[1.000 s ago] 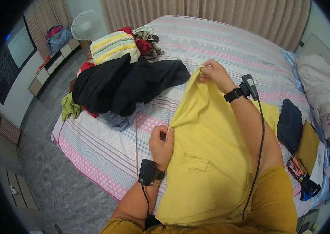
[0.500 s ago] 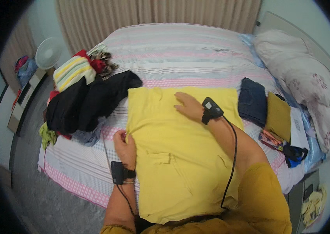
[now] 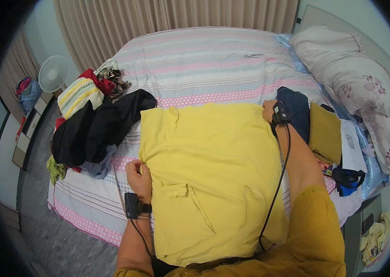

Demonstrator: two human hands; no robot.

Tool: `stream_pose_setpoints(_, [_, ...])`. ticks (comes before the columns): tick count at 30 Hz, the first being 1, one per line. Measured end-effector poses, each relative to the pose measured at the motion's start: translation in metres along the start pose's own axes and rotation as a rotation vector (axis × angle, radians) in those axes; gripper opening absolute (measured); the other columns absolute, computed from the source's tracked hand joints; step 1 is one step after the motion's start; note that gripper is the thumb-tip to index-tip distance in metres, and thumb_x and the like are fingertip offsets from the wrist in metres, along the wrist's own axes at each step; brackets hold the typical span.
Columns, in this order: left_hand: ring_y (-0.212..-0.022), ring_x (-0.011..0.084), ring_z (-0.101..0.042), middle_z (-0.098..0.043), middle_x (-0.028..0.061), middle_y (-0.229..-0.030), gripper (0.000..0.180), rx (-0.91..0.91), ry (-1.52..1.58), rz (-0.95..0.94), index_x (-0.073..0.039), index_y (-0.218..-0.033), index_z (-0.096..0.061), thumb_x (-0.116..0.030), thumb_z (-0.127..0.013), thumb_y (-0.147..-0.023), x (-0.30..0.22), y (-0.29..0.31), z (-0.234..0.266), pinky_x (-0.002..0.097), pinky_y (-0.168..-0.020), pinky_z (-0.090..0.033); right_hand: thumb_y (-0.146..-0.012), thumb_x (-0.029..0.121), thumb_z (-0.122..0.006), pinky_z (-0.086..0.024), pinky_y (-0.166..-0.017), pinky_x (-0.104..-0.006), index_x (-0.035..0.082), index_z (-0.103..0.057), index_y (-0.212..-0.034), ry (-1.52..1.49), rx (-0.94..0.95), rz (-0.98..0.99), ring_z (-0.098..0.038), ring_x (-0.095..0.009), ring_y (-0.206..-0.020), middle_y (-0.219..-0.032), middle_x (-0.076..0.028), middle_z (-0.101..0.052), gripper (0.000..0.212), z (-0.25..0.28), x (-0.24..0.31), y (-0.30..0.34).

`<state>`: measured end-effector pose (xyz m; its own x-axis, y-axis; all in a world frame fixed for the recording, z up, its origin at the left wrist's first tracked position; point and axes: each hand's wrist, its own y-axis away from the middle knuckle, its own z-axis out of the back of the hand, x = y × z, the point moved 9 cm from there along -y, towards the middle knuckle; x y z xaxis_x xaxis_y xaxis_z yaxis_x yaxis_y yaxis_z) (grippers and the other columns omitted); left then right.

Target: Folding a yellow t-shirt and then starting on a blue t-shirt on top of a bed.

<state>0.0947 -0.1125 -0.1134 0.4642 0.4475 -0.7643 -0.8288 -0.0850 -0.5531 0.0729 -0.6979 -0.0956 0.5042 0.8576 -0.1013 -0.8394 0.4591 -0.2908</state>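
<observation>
A yellow garment (image 3: 209, 152) lies spread over the near side of the bed, with creases and a loose fold in its lower half. At its left edge, my left hand (image 3: 138, 177) is closed, thumb and fingers pinching the cloth. My right hand (image 3: 269, 111) is up at the garment's far right corner, its fingers curled at the edge and partly hidden behind the wrist device (image 3: 282, 113). Another small black device (image 3: 132, 206) is strapped to my left wrist. The garment's near end reaches my body.
Left on the bed is a heap of loose clothes with black trousers (image 3: 98, 127) and a striped cloth (image 3: 80, 97). Folded dark blue jeans (image 3: 294, 108) and a mustard garment (image 3: 325, 134) lie at right, near a floral pillow (image 3: 366, 87). A white fan (image 3: 53, 74) stands beyond the heap.
My right hand has slid from the garment's upper middle rightward to its far right corner. The left hand stays at the left edge. The cloth's upper part looks flatter.
</observation>
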Motion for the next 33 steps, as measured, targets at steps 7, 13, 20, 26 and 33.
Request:
stream_pose_setpoints(7, [-0.074,0.0216,-0.053,-0.053,0.0099,-0.083,0.009,0.012,-0.082,-0.07,-0.001,-0.09,-0.057,0.0,-0.06,-0.081,0.002,0.002,0.0,0.0308,-0.068,-0.044,-0.084,0.014,-0.055,-0.042,-0.081,-0.041,0.011,-0.065,-0.089,0.053,-0.124,0.053,-0.062,-0.03,-0.087,-0.087,-0.01,-0.067,0.012,0.008,0.007,0.012])
stream_pose_setpoints(13, [-0.08,0.0254,-0.057,-0.057,0.0115,-0.088,0.01,0.064,-0.109,-0.08,-0.001,-0.092,-0.059,-0.004,-0.061,-0.082,-0.001,-0.005,-0.004,0.0332,-0.074,-0.046,-0.079,0.015,-0.065,-0.043,-0.088,-0.0434,0.009,-0.066,-0.102,-0.318,-0.224,0.326,-0.059,-0.031,-0.099,-0.1,-0.011,-0.065,0.023,0.073,0.035,0.081])
stream_pose_setpoints(20, [-0.108,0.033,-0.053,-0.056,0.0167,-0.112,0.032,0.309,-0.134,-0.175,-0.001,-0.111,-0.056,-0.006,-0.065,-0.08,-0.018,0.02,0.016,0.0384,-0.093,-0.043,-0.076,0.005,-0.065,-0.045,-0.087,-0.0433,0.004,-0.062,-0.102,-0.489,-0.095,0.698,-0.056,-0.034,-0.101,-0.103,-0.014,-0.061,0.027,0.123,0.028,0.266])
stream_pose_setpoints(26, [-0.113,0.0367,-0.051,-0.057,0.0171,-0.12,0.033,0.506,-0.271,-0.487,-0.001,-0.112,-0.058,0.005,-0.057,-0.08,-0.088,0.079,0.063,0.0422,-0.097,-0.043,-0.079,0.004,-0.062,-0.045,-0.094,-0.0436,0.007,-0.056,-0.121,-0.381,-0.113,0.678,-0.053,-0.035,-0.113,-0.122,-0.016,-0.055,0.043,0.144,0.0,0.347])
stream_pose_setpoints(33, [-0.111,0.0346,-0.054,-0.061,0.0144,-0.115,0.033,0.684,-0.292,-0.612,-0.003,-0.109,-0.061,0.007,-0.056,-0.077,-0.115,0.112,0.089,0.0436,-0.095,-0.045,-0.079,0.006,-0.062,-0.044,-0.098,-0.0437,0.008,-0.053,-0.128,-0.426,-0.114,0.786,-0.051,-0.036,-0.119,-0.131,-0.019,-0.05,0.05,0.154,0.028,0.371])
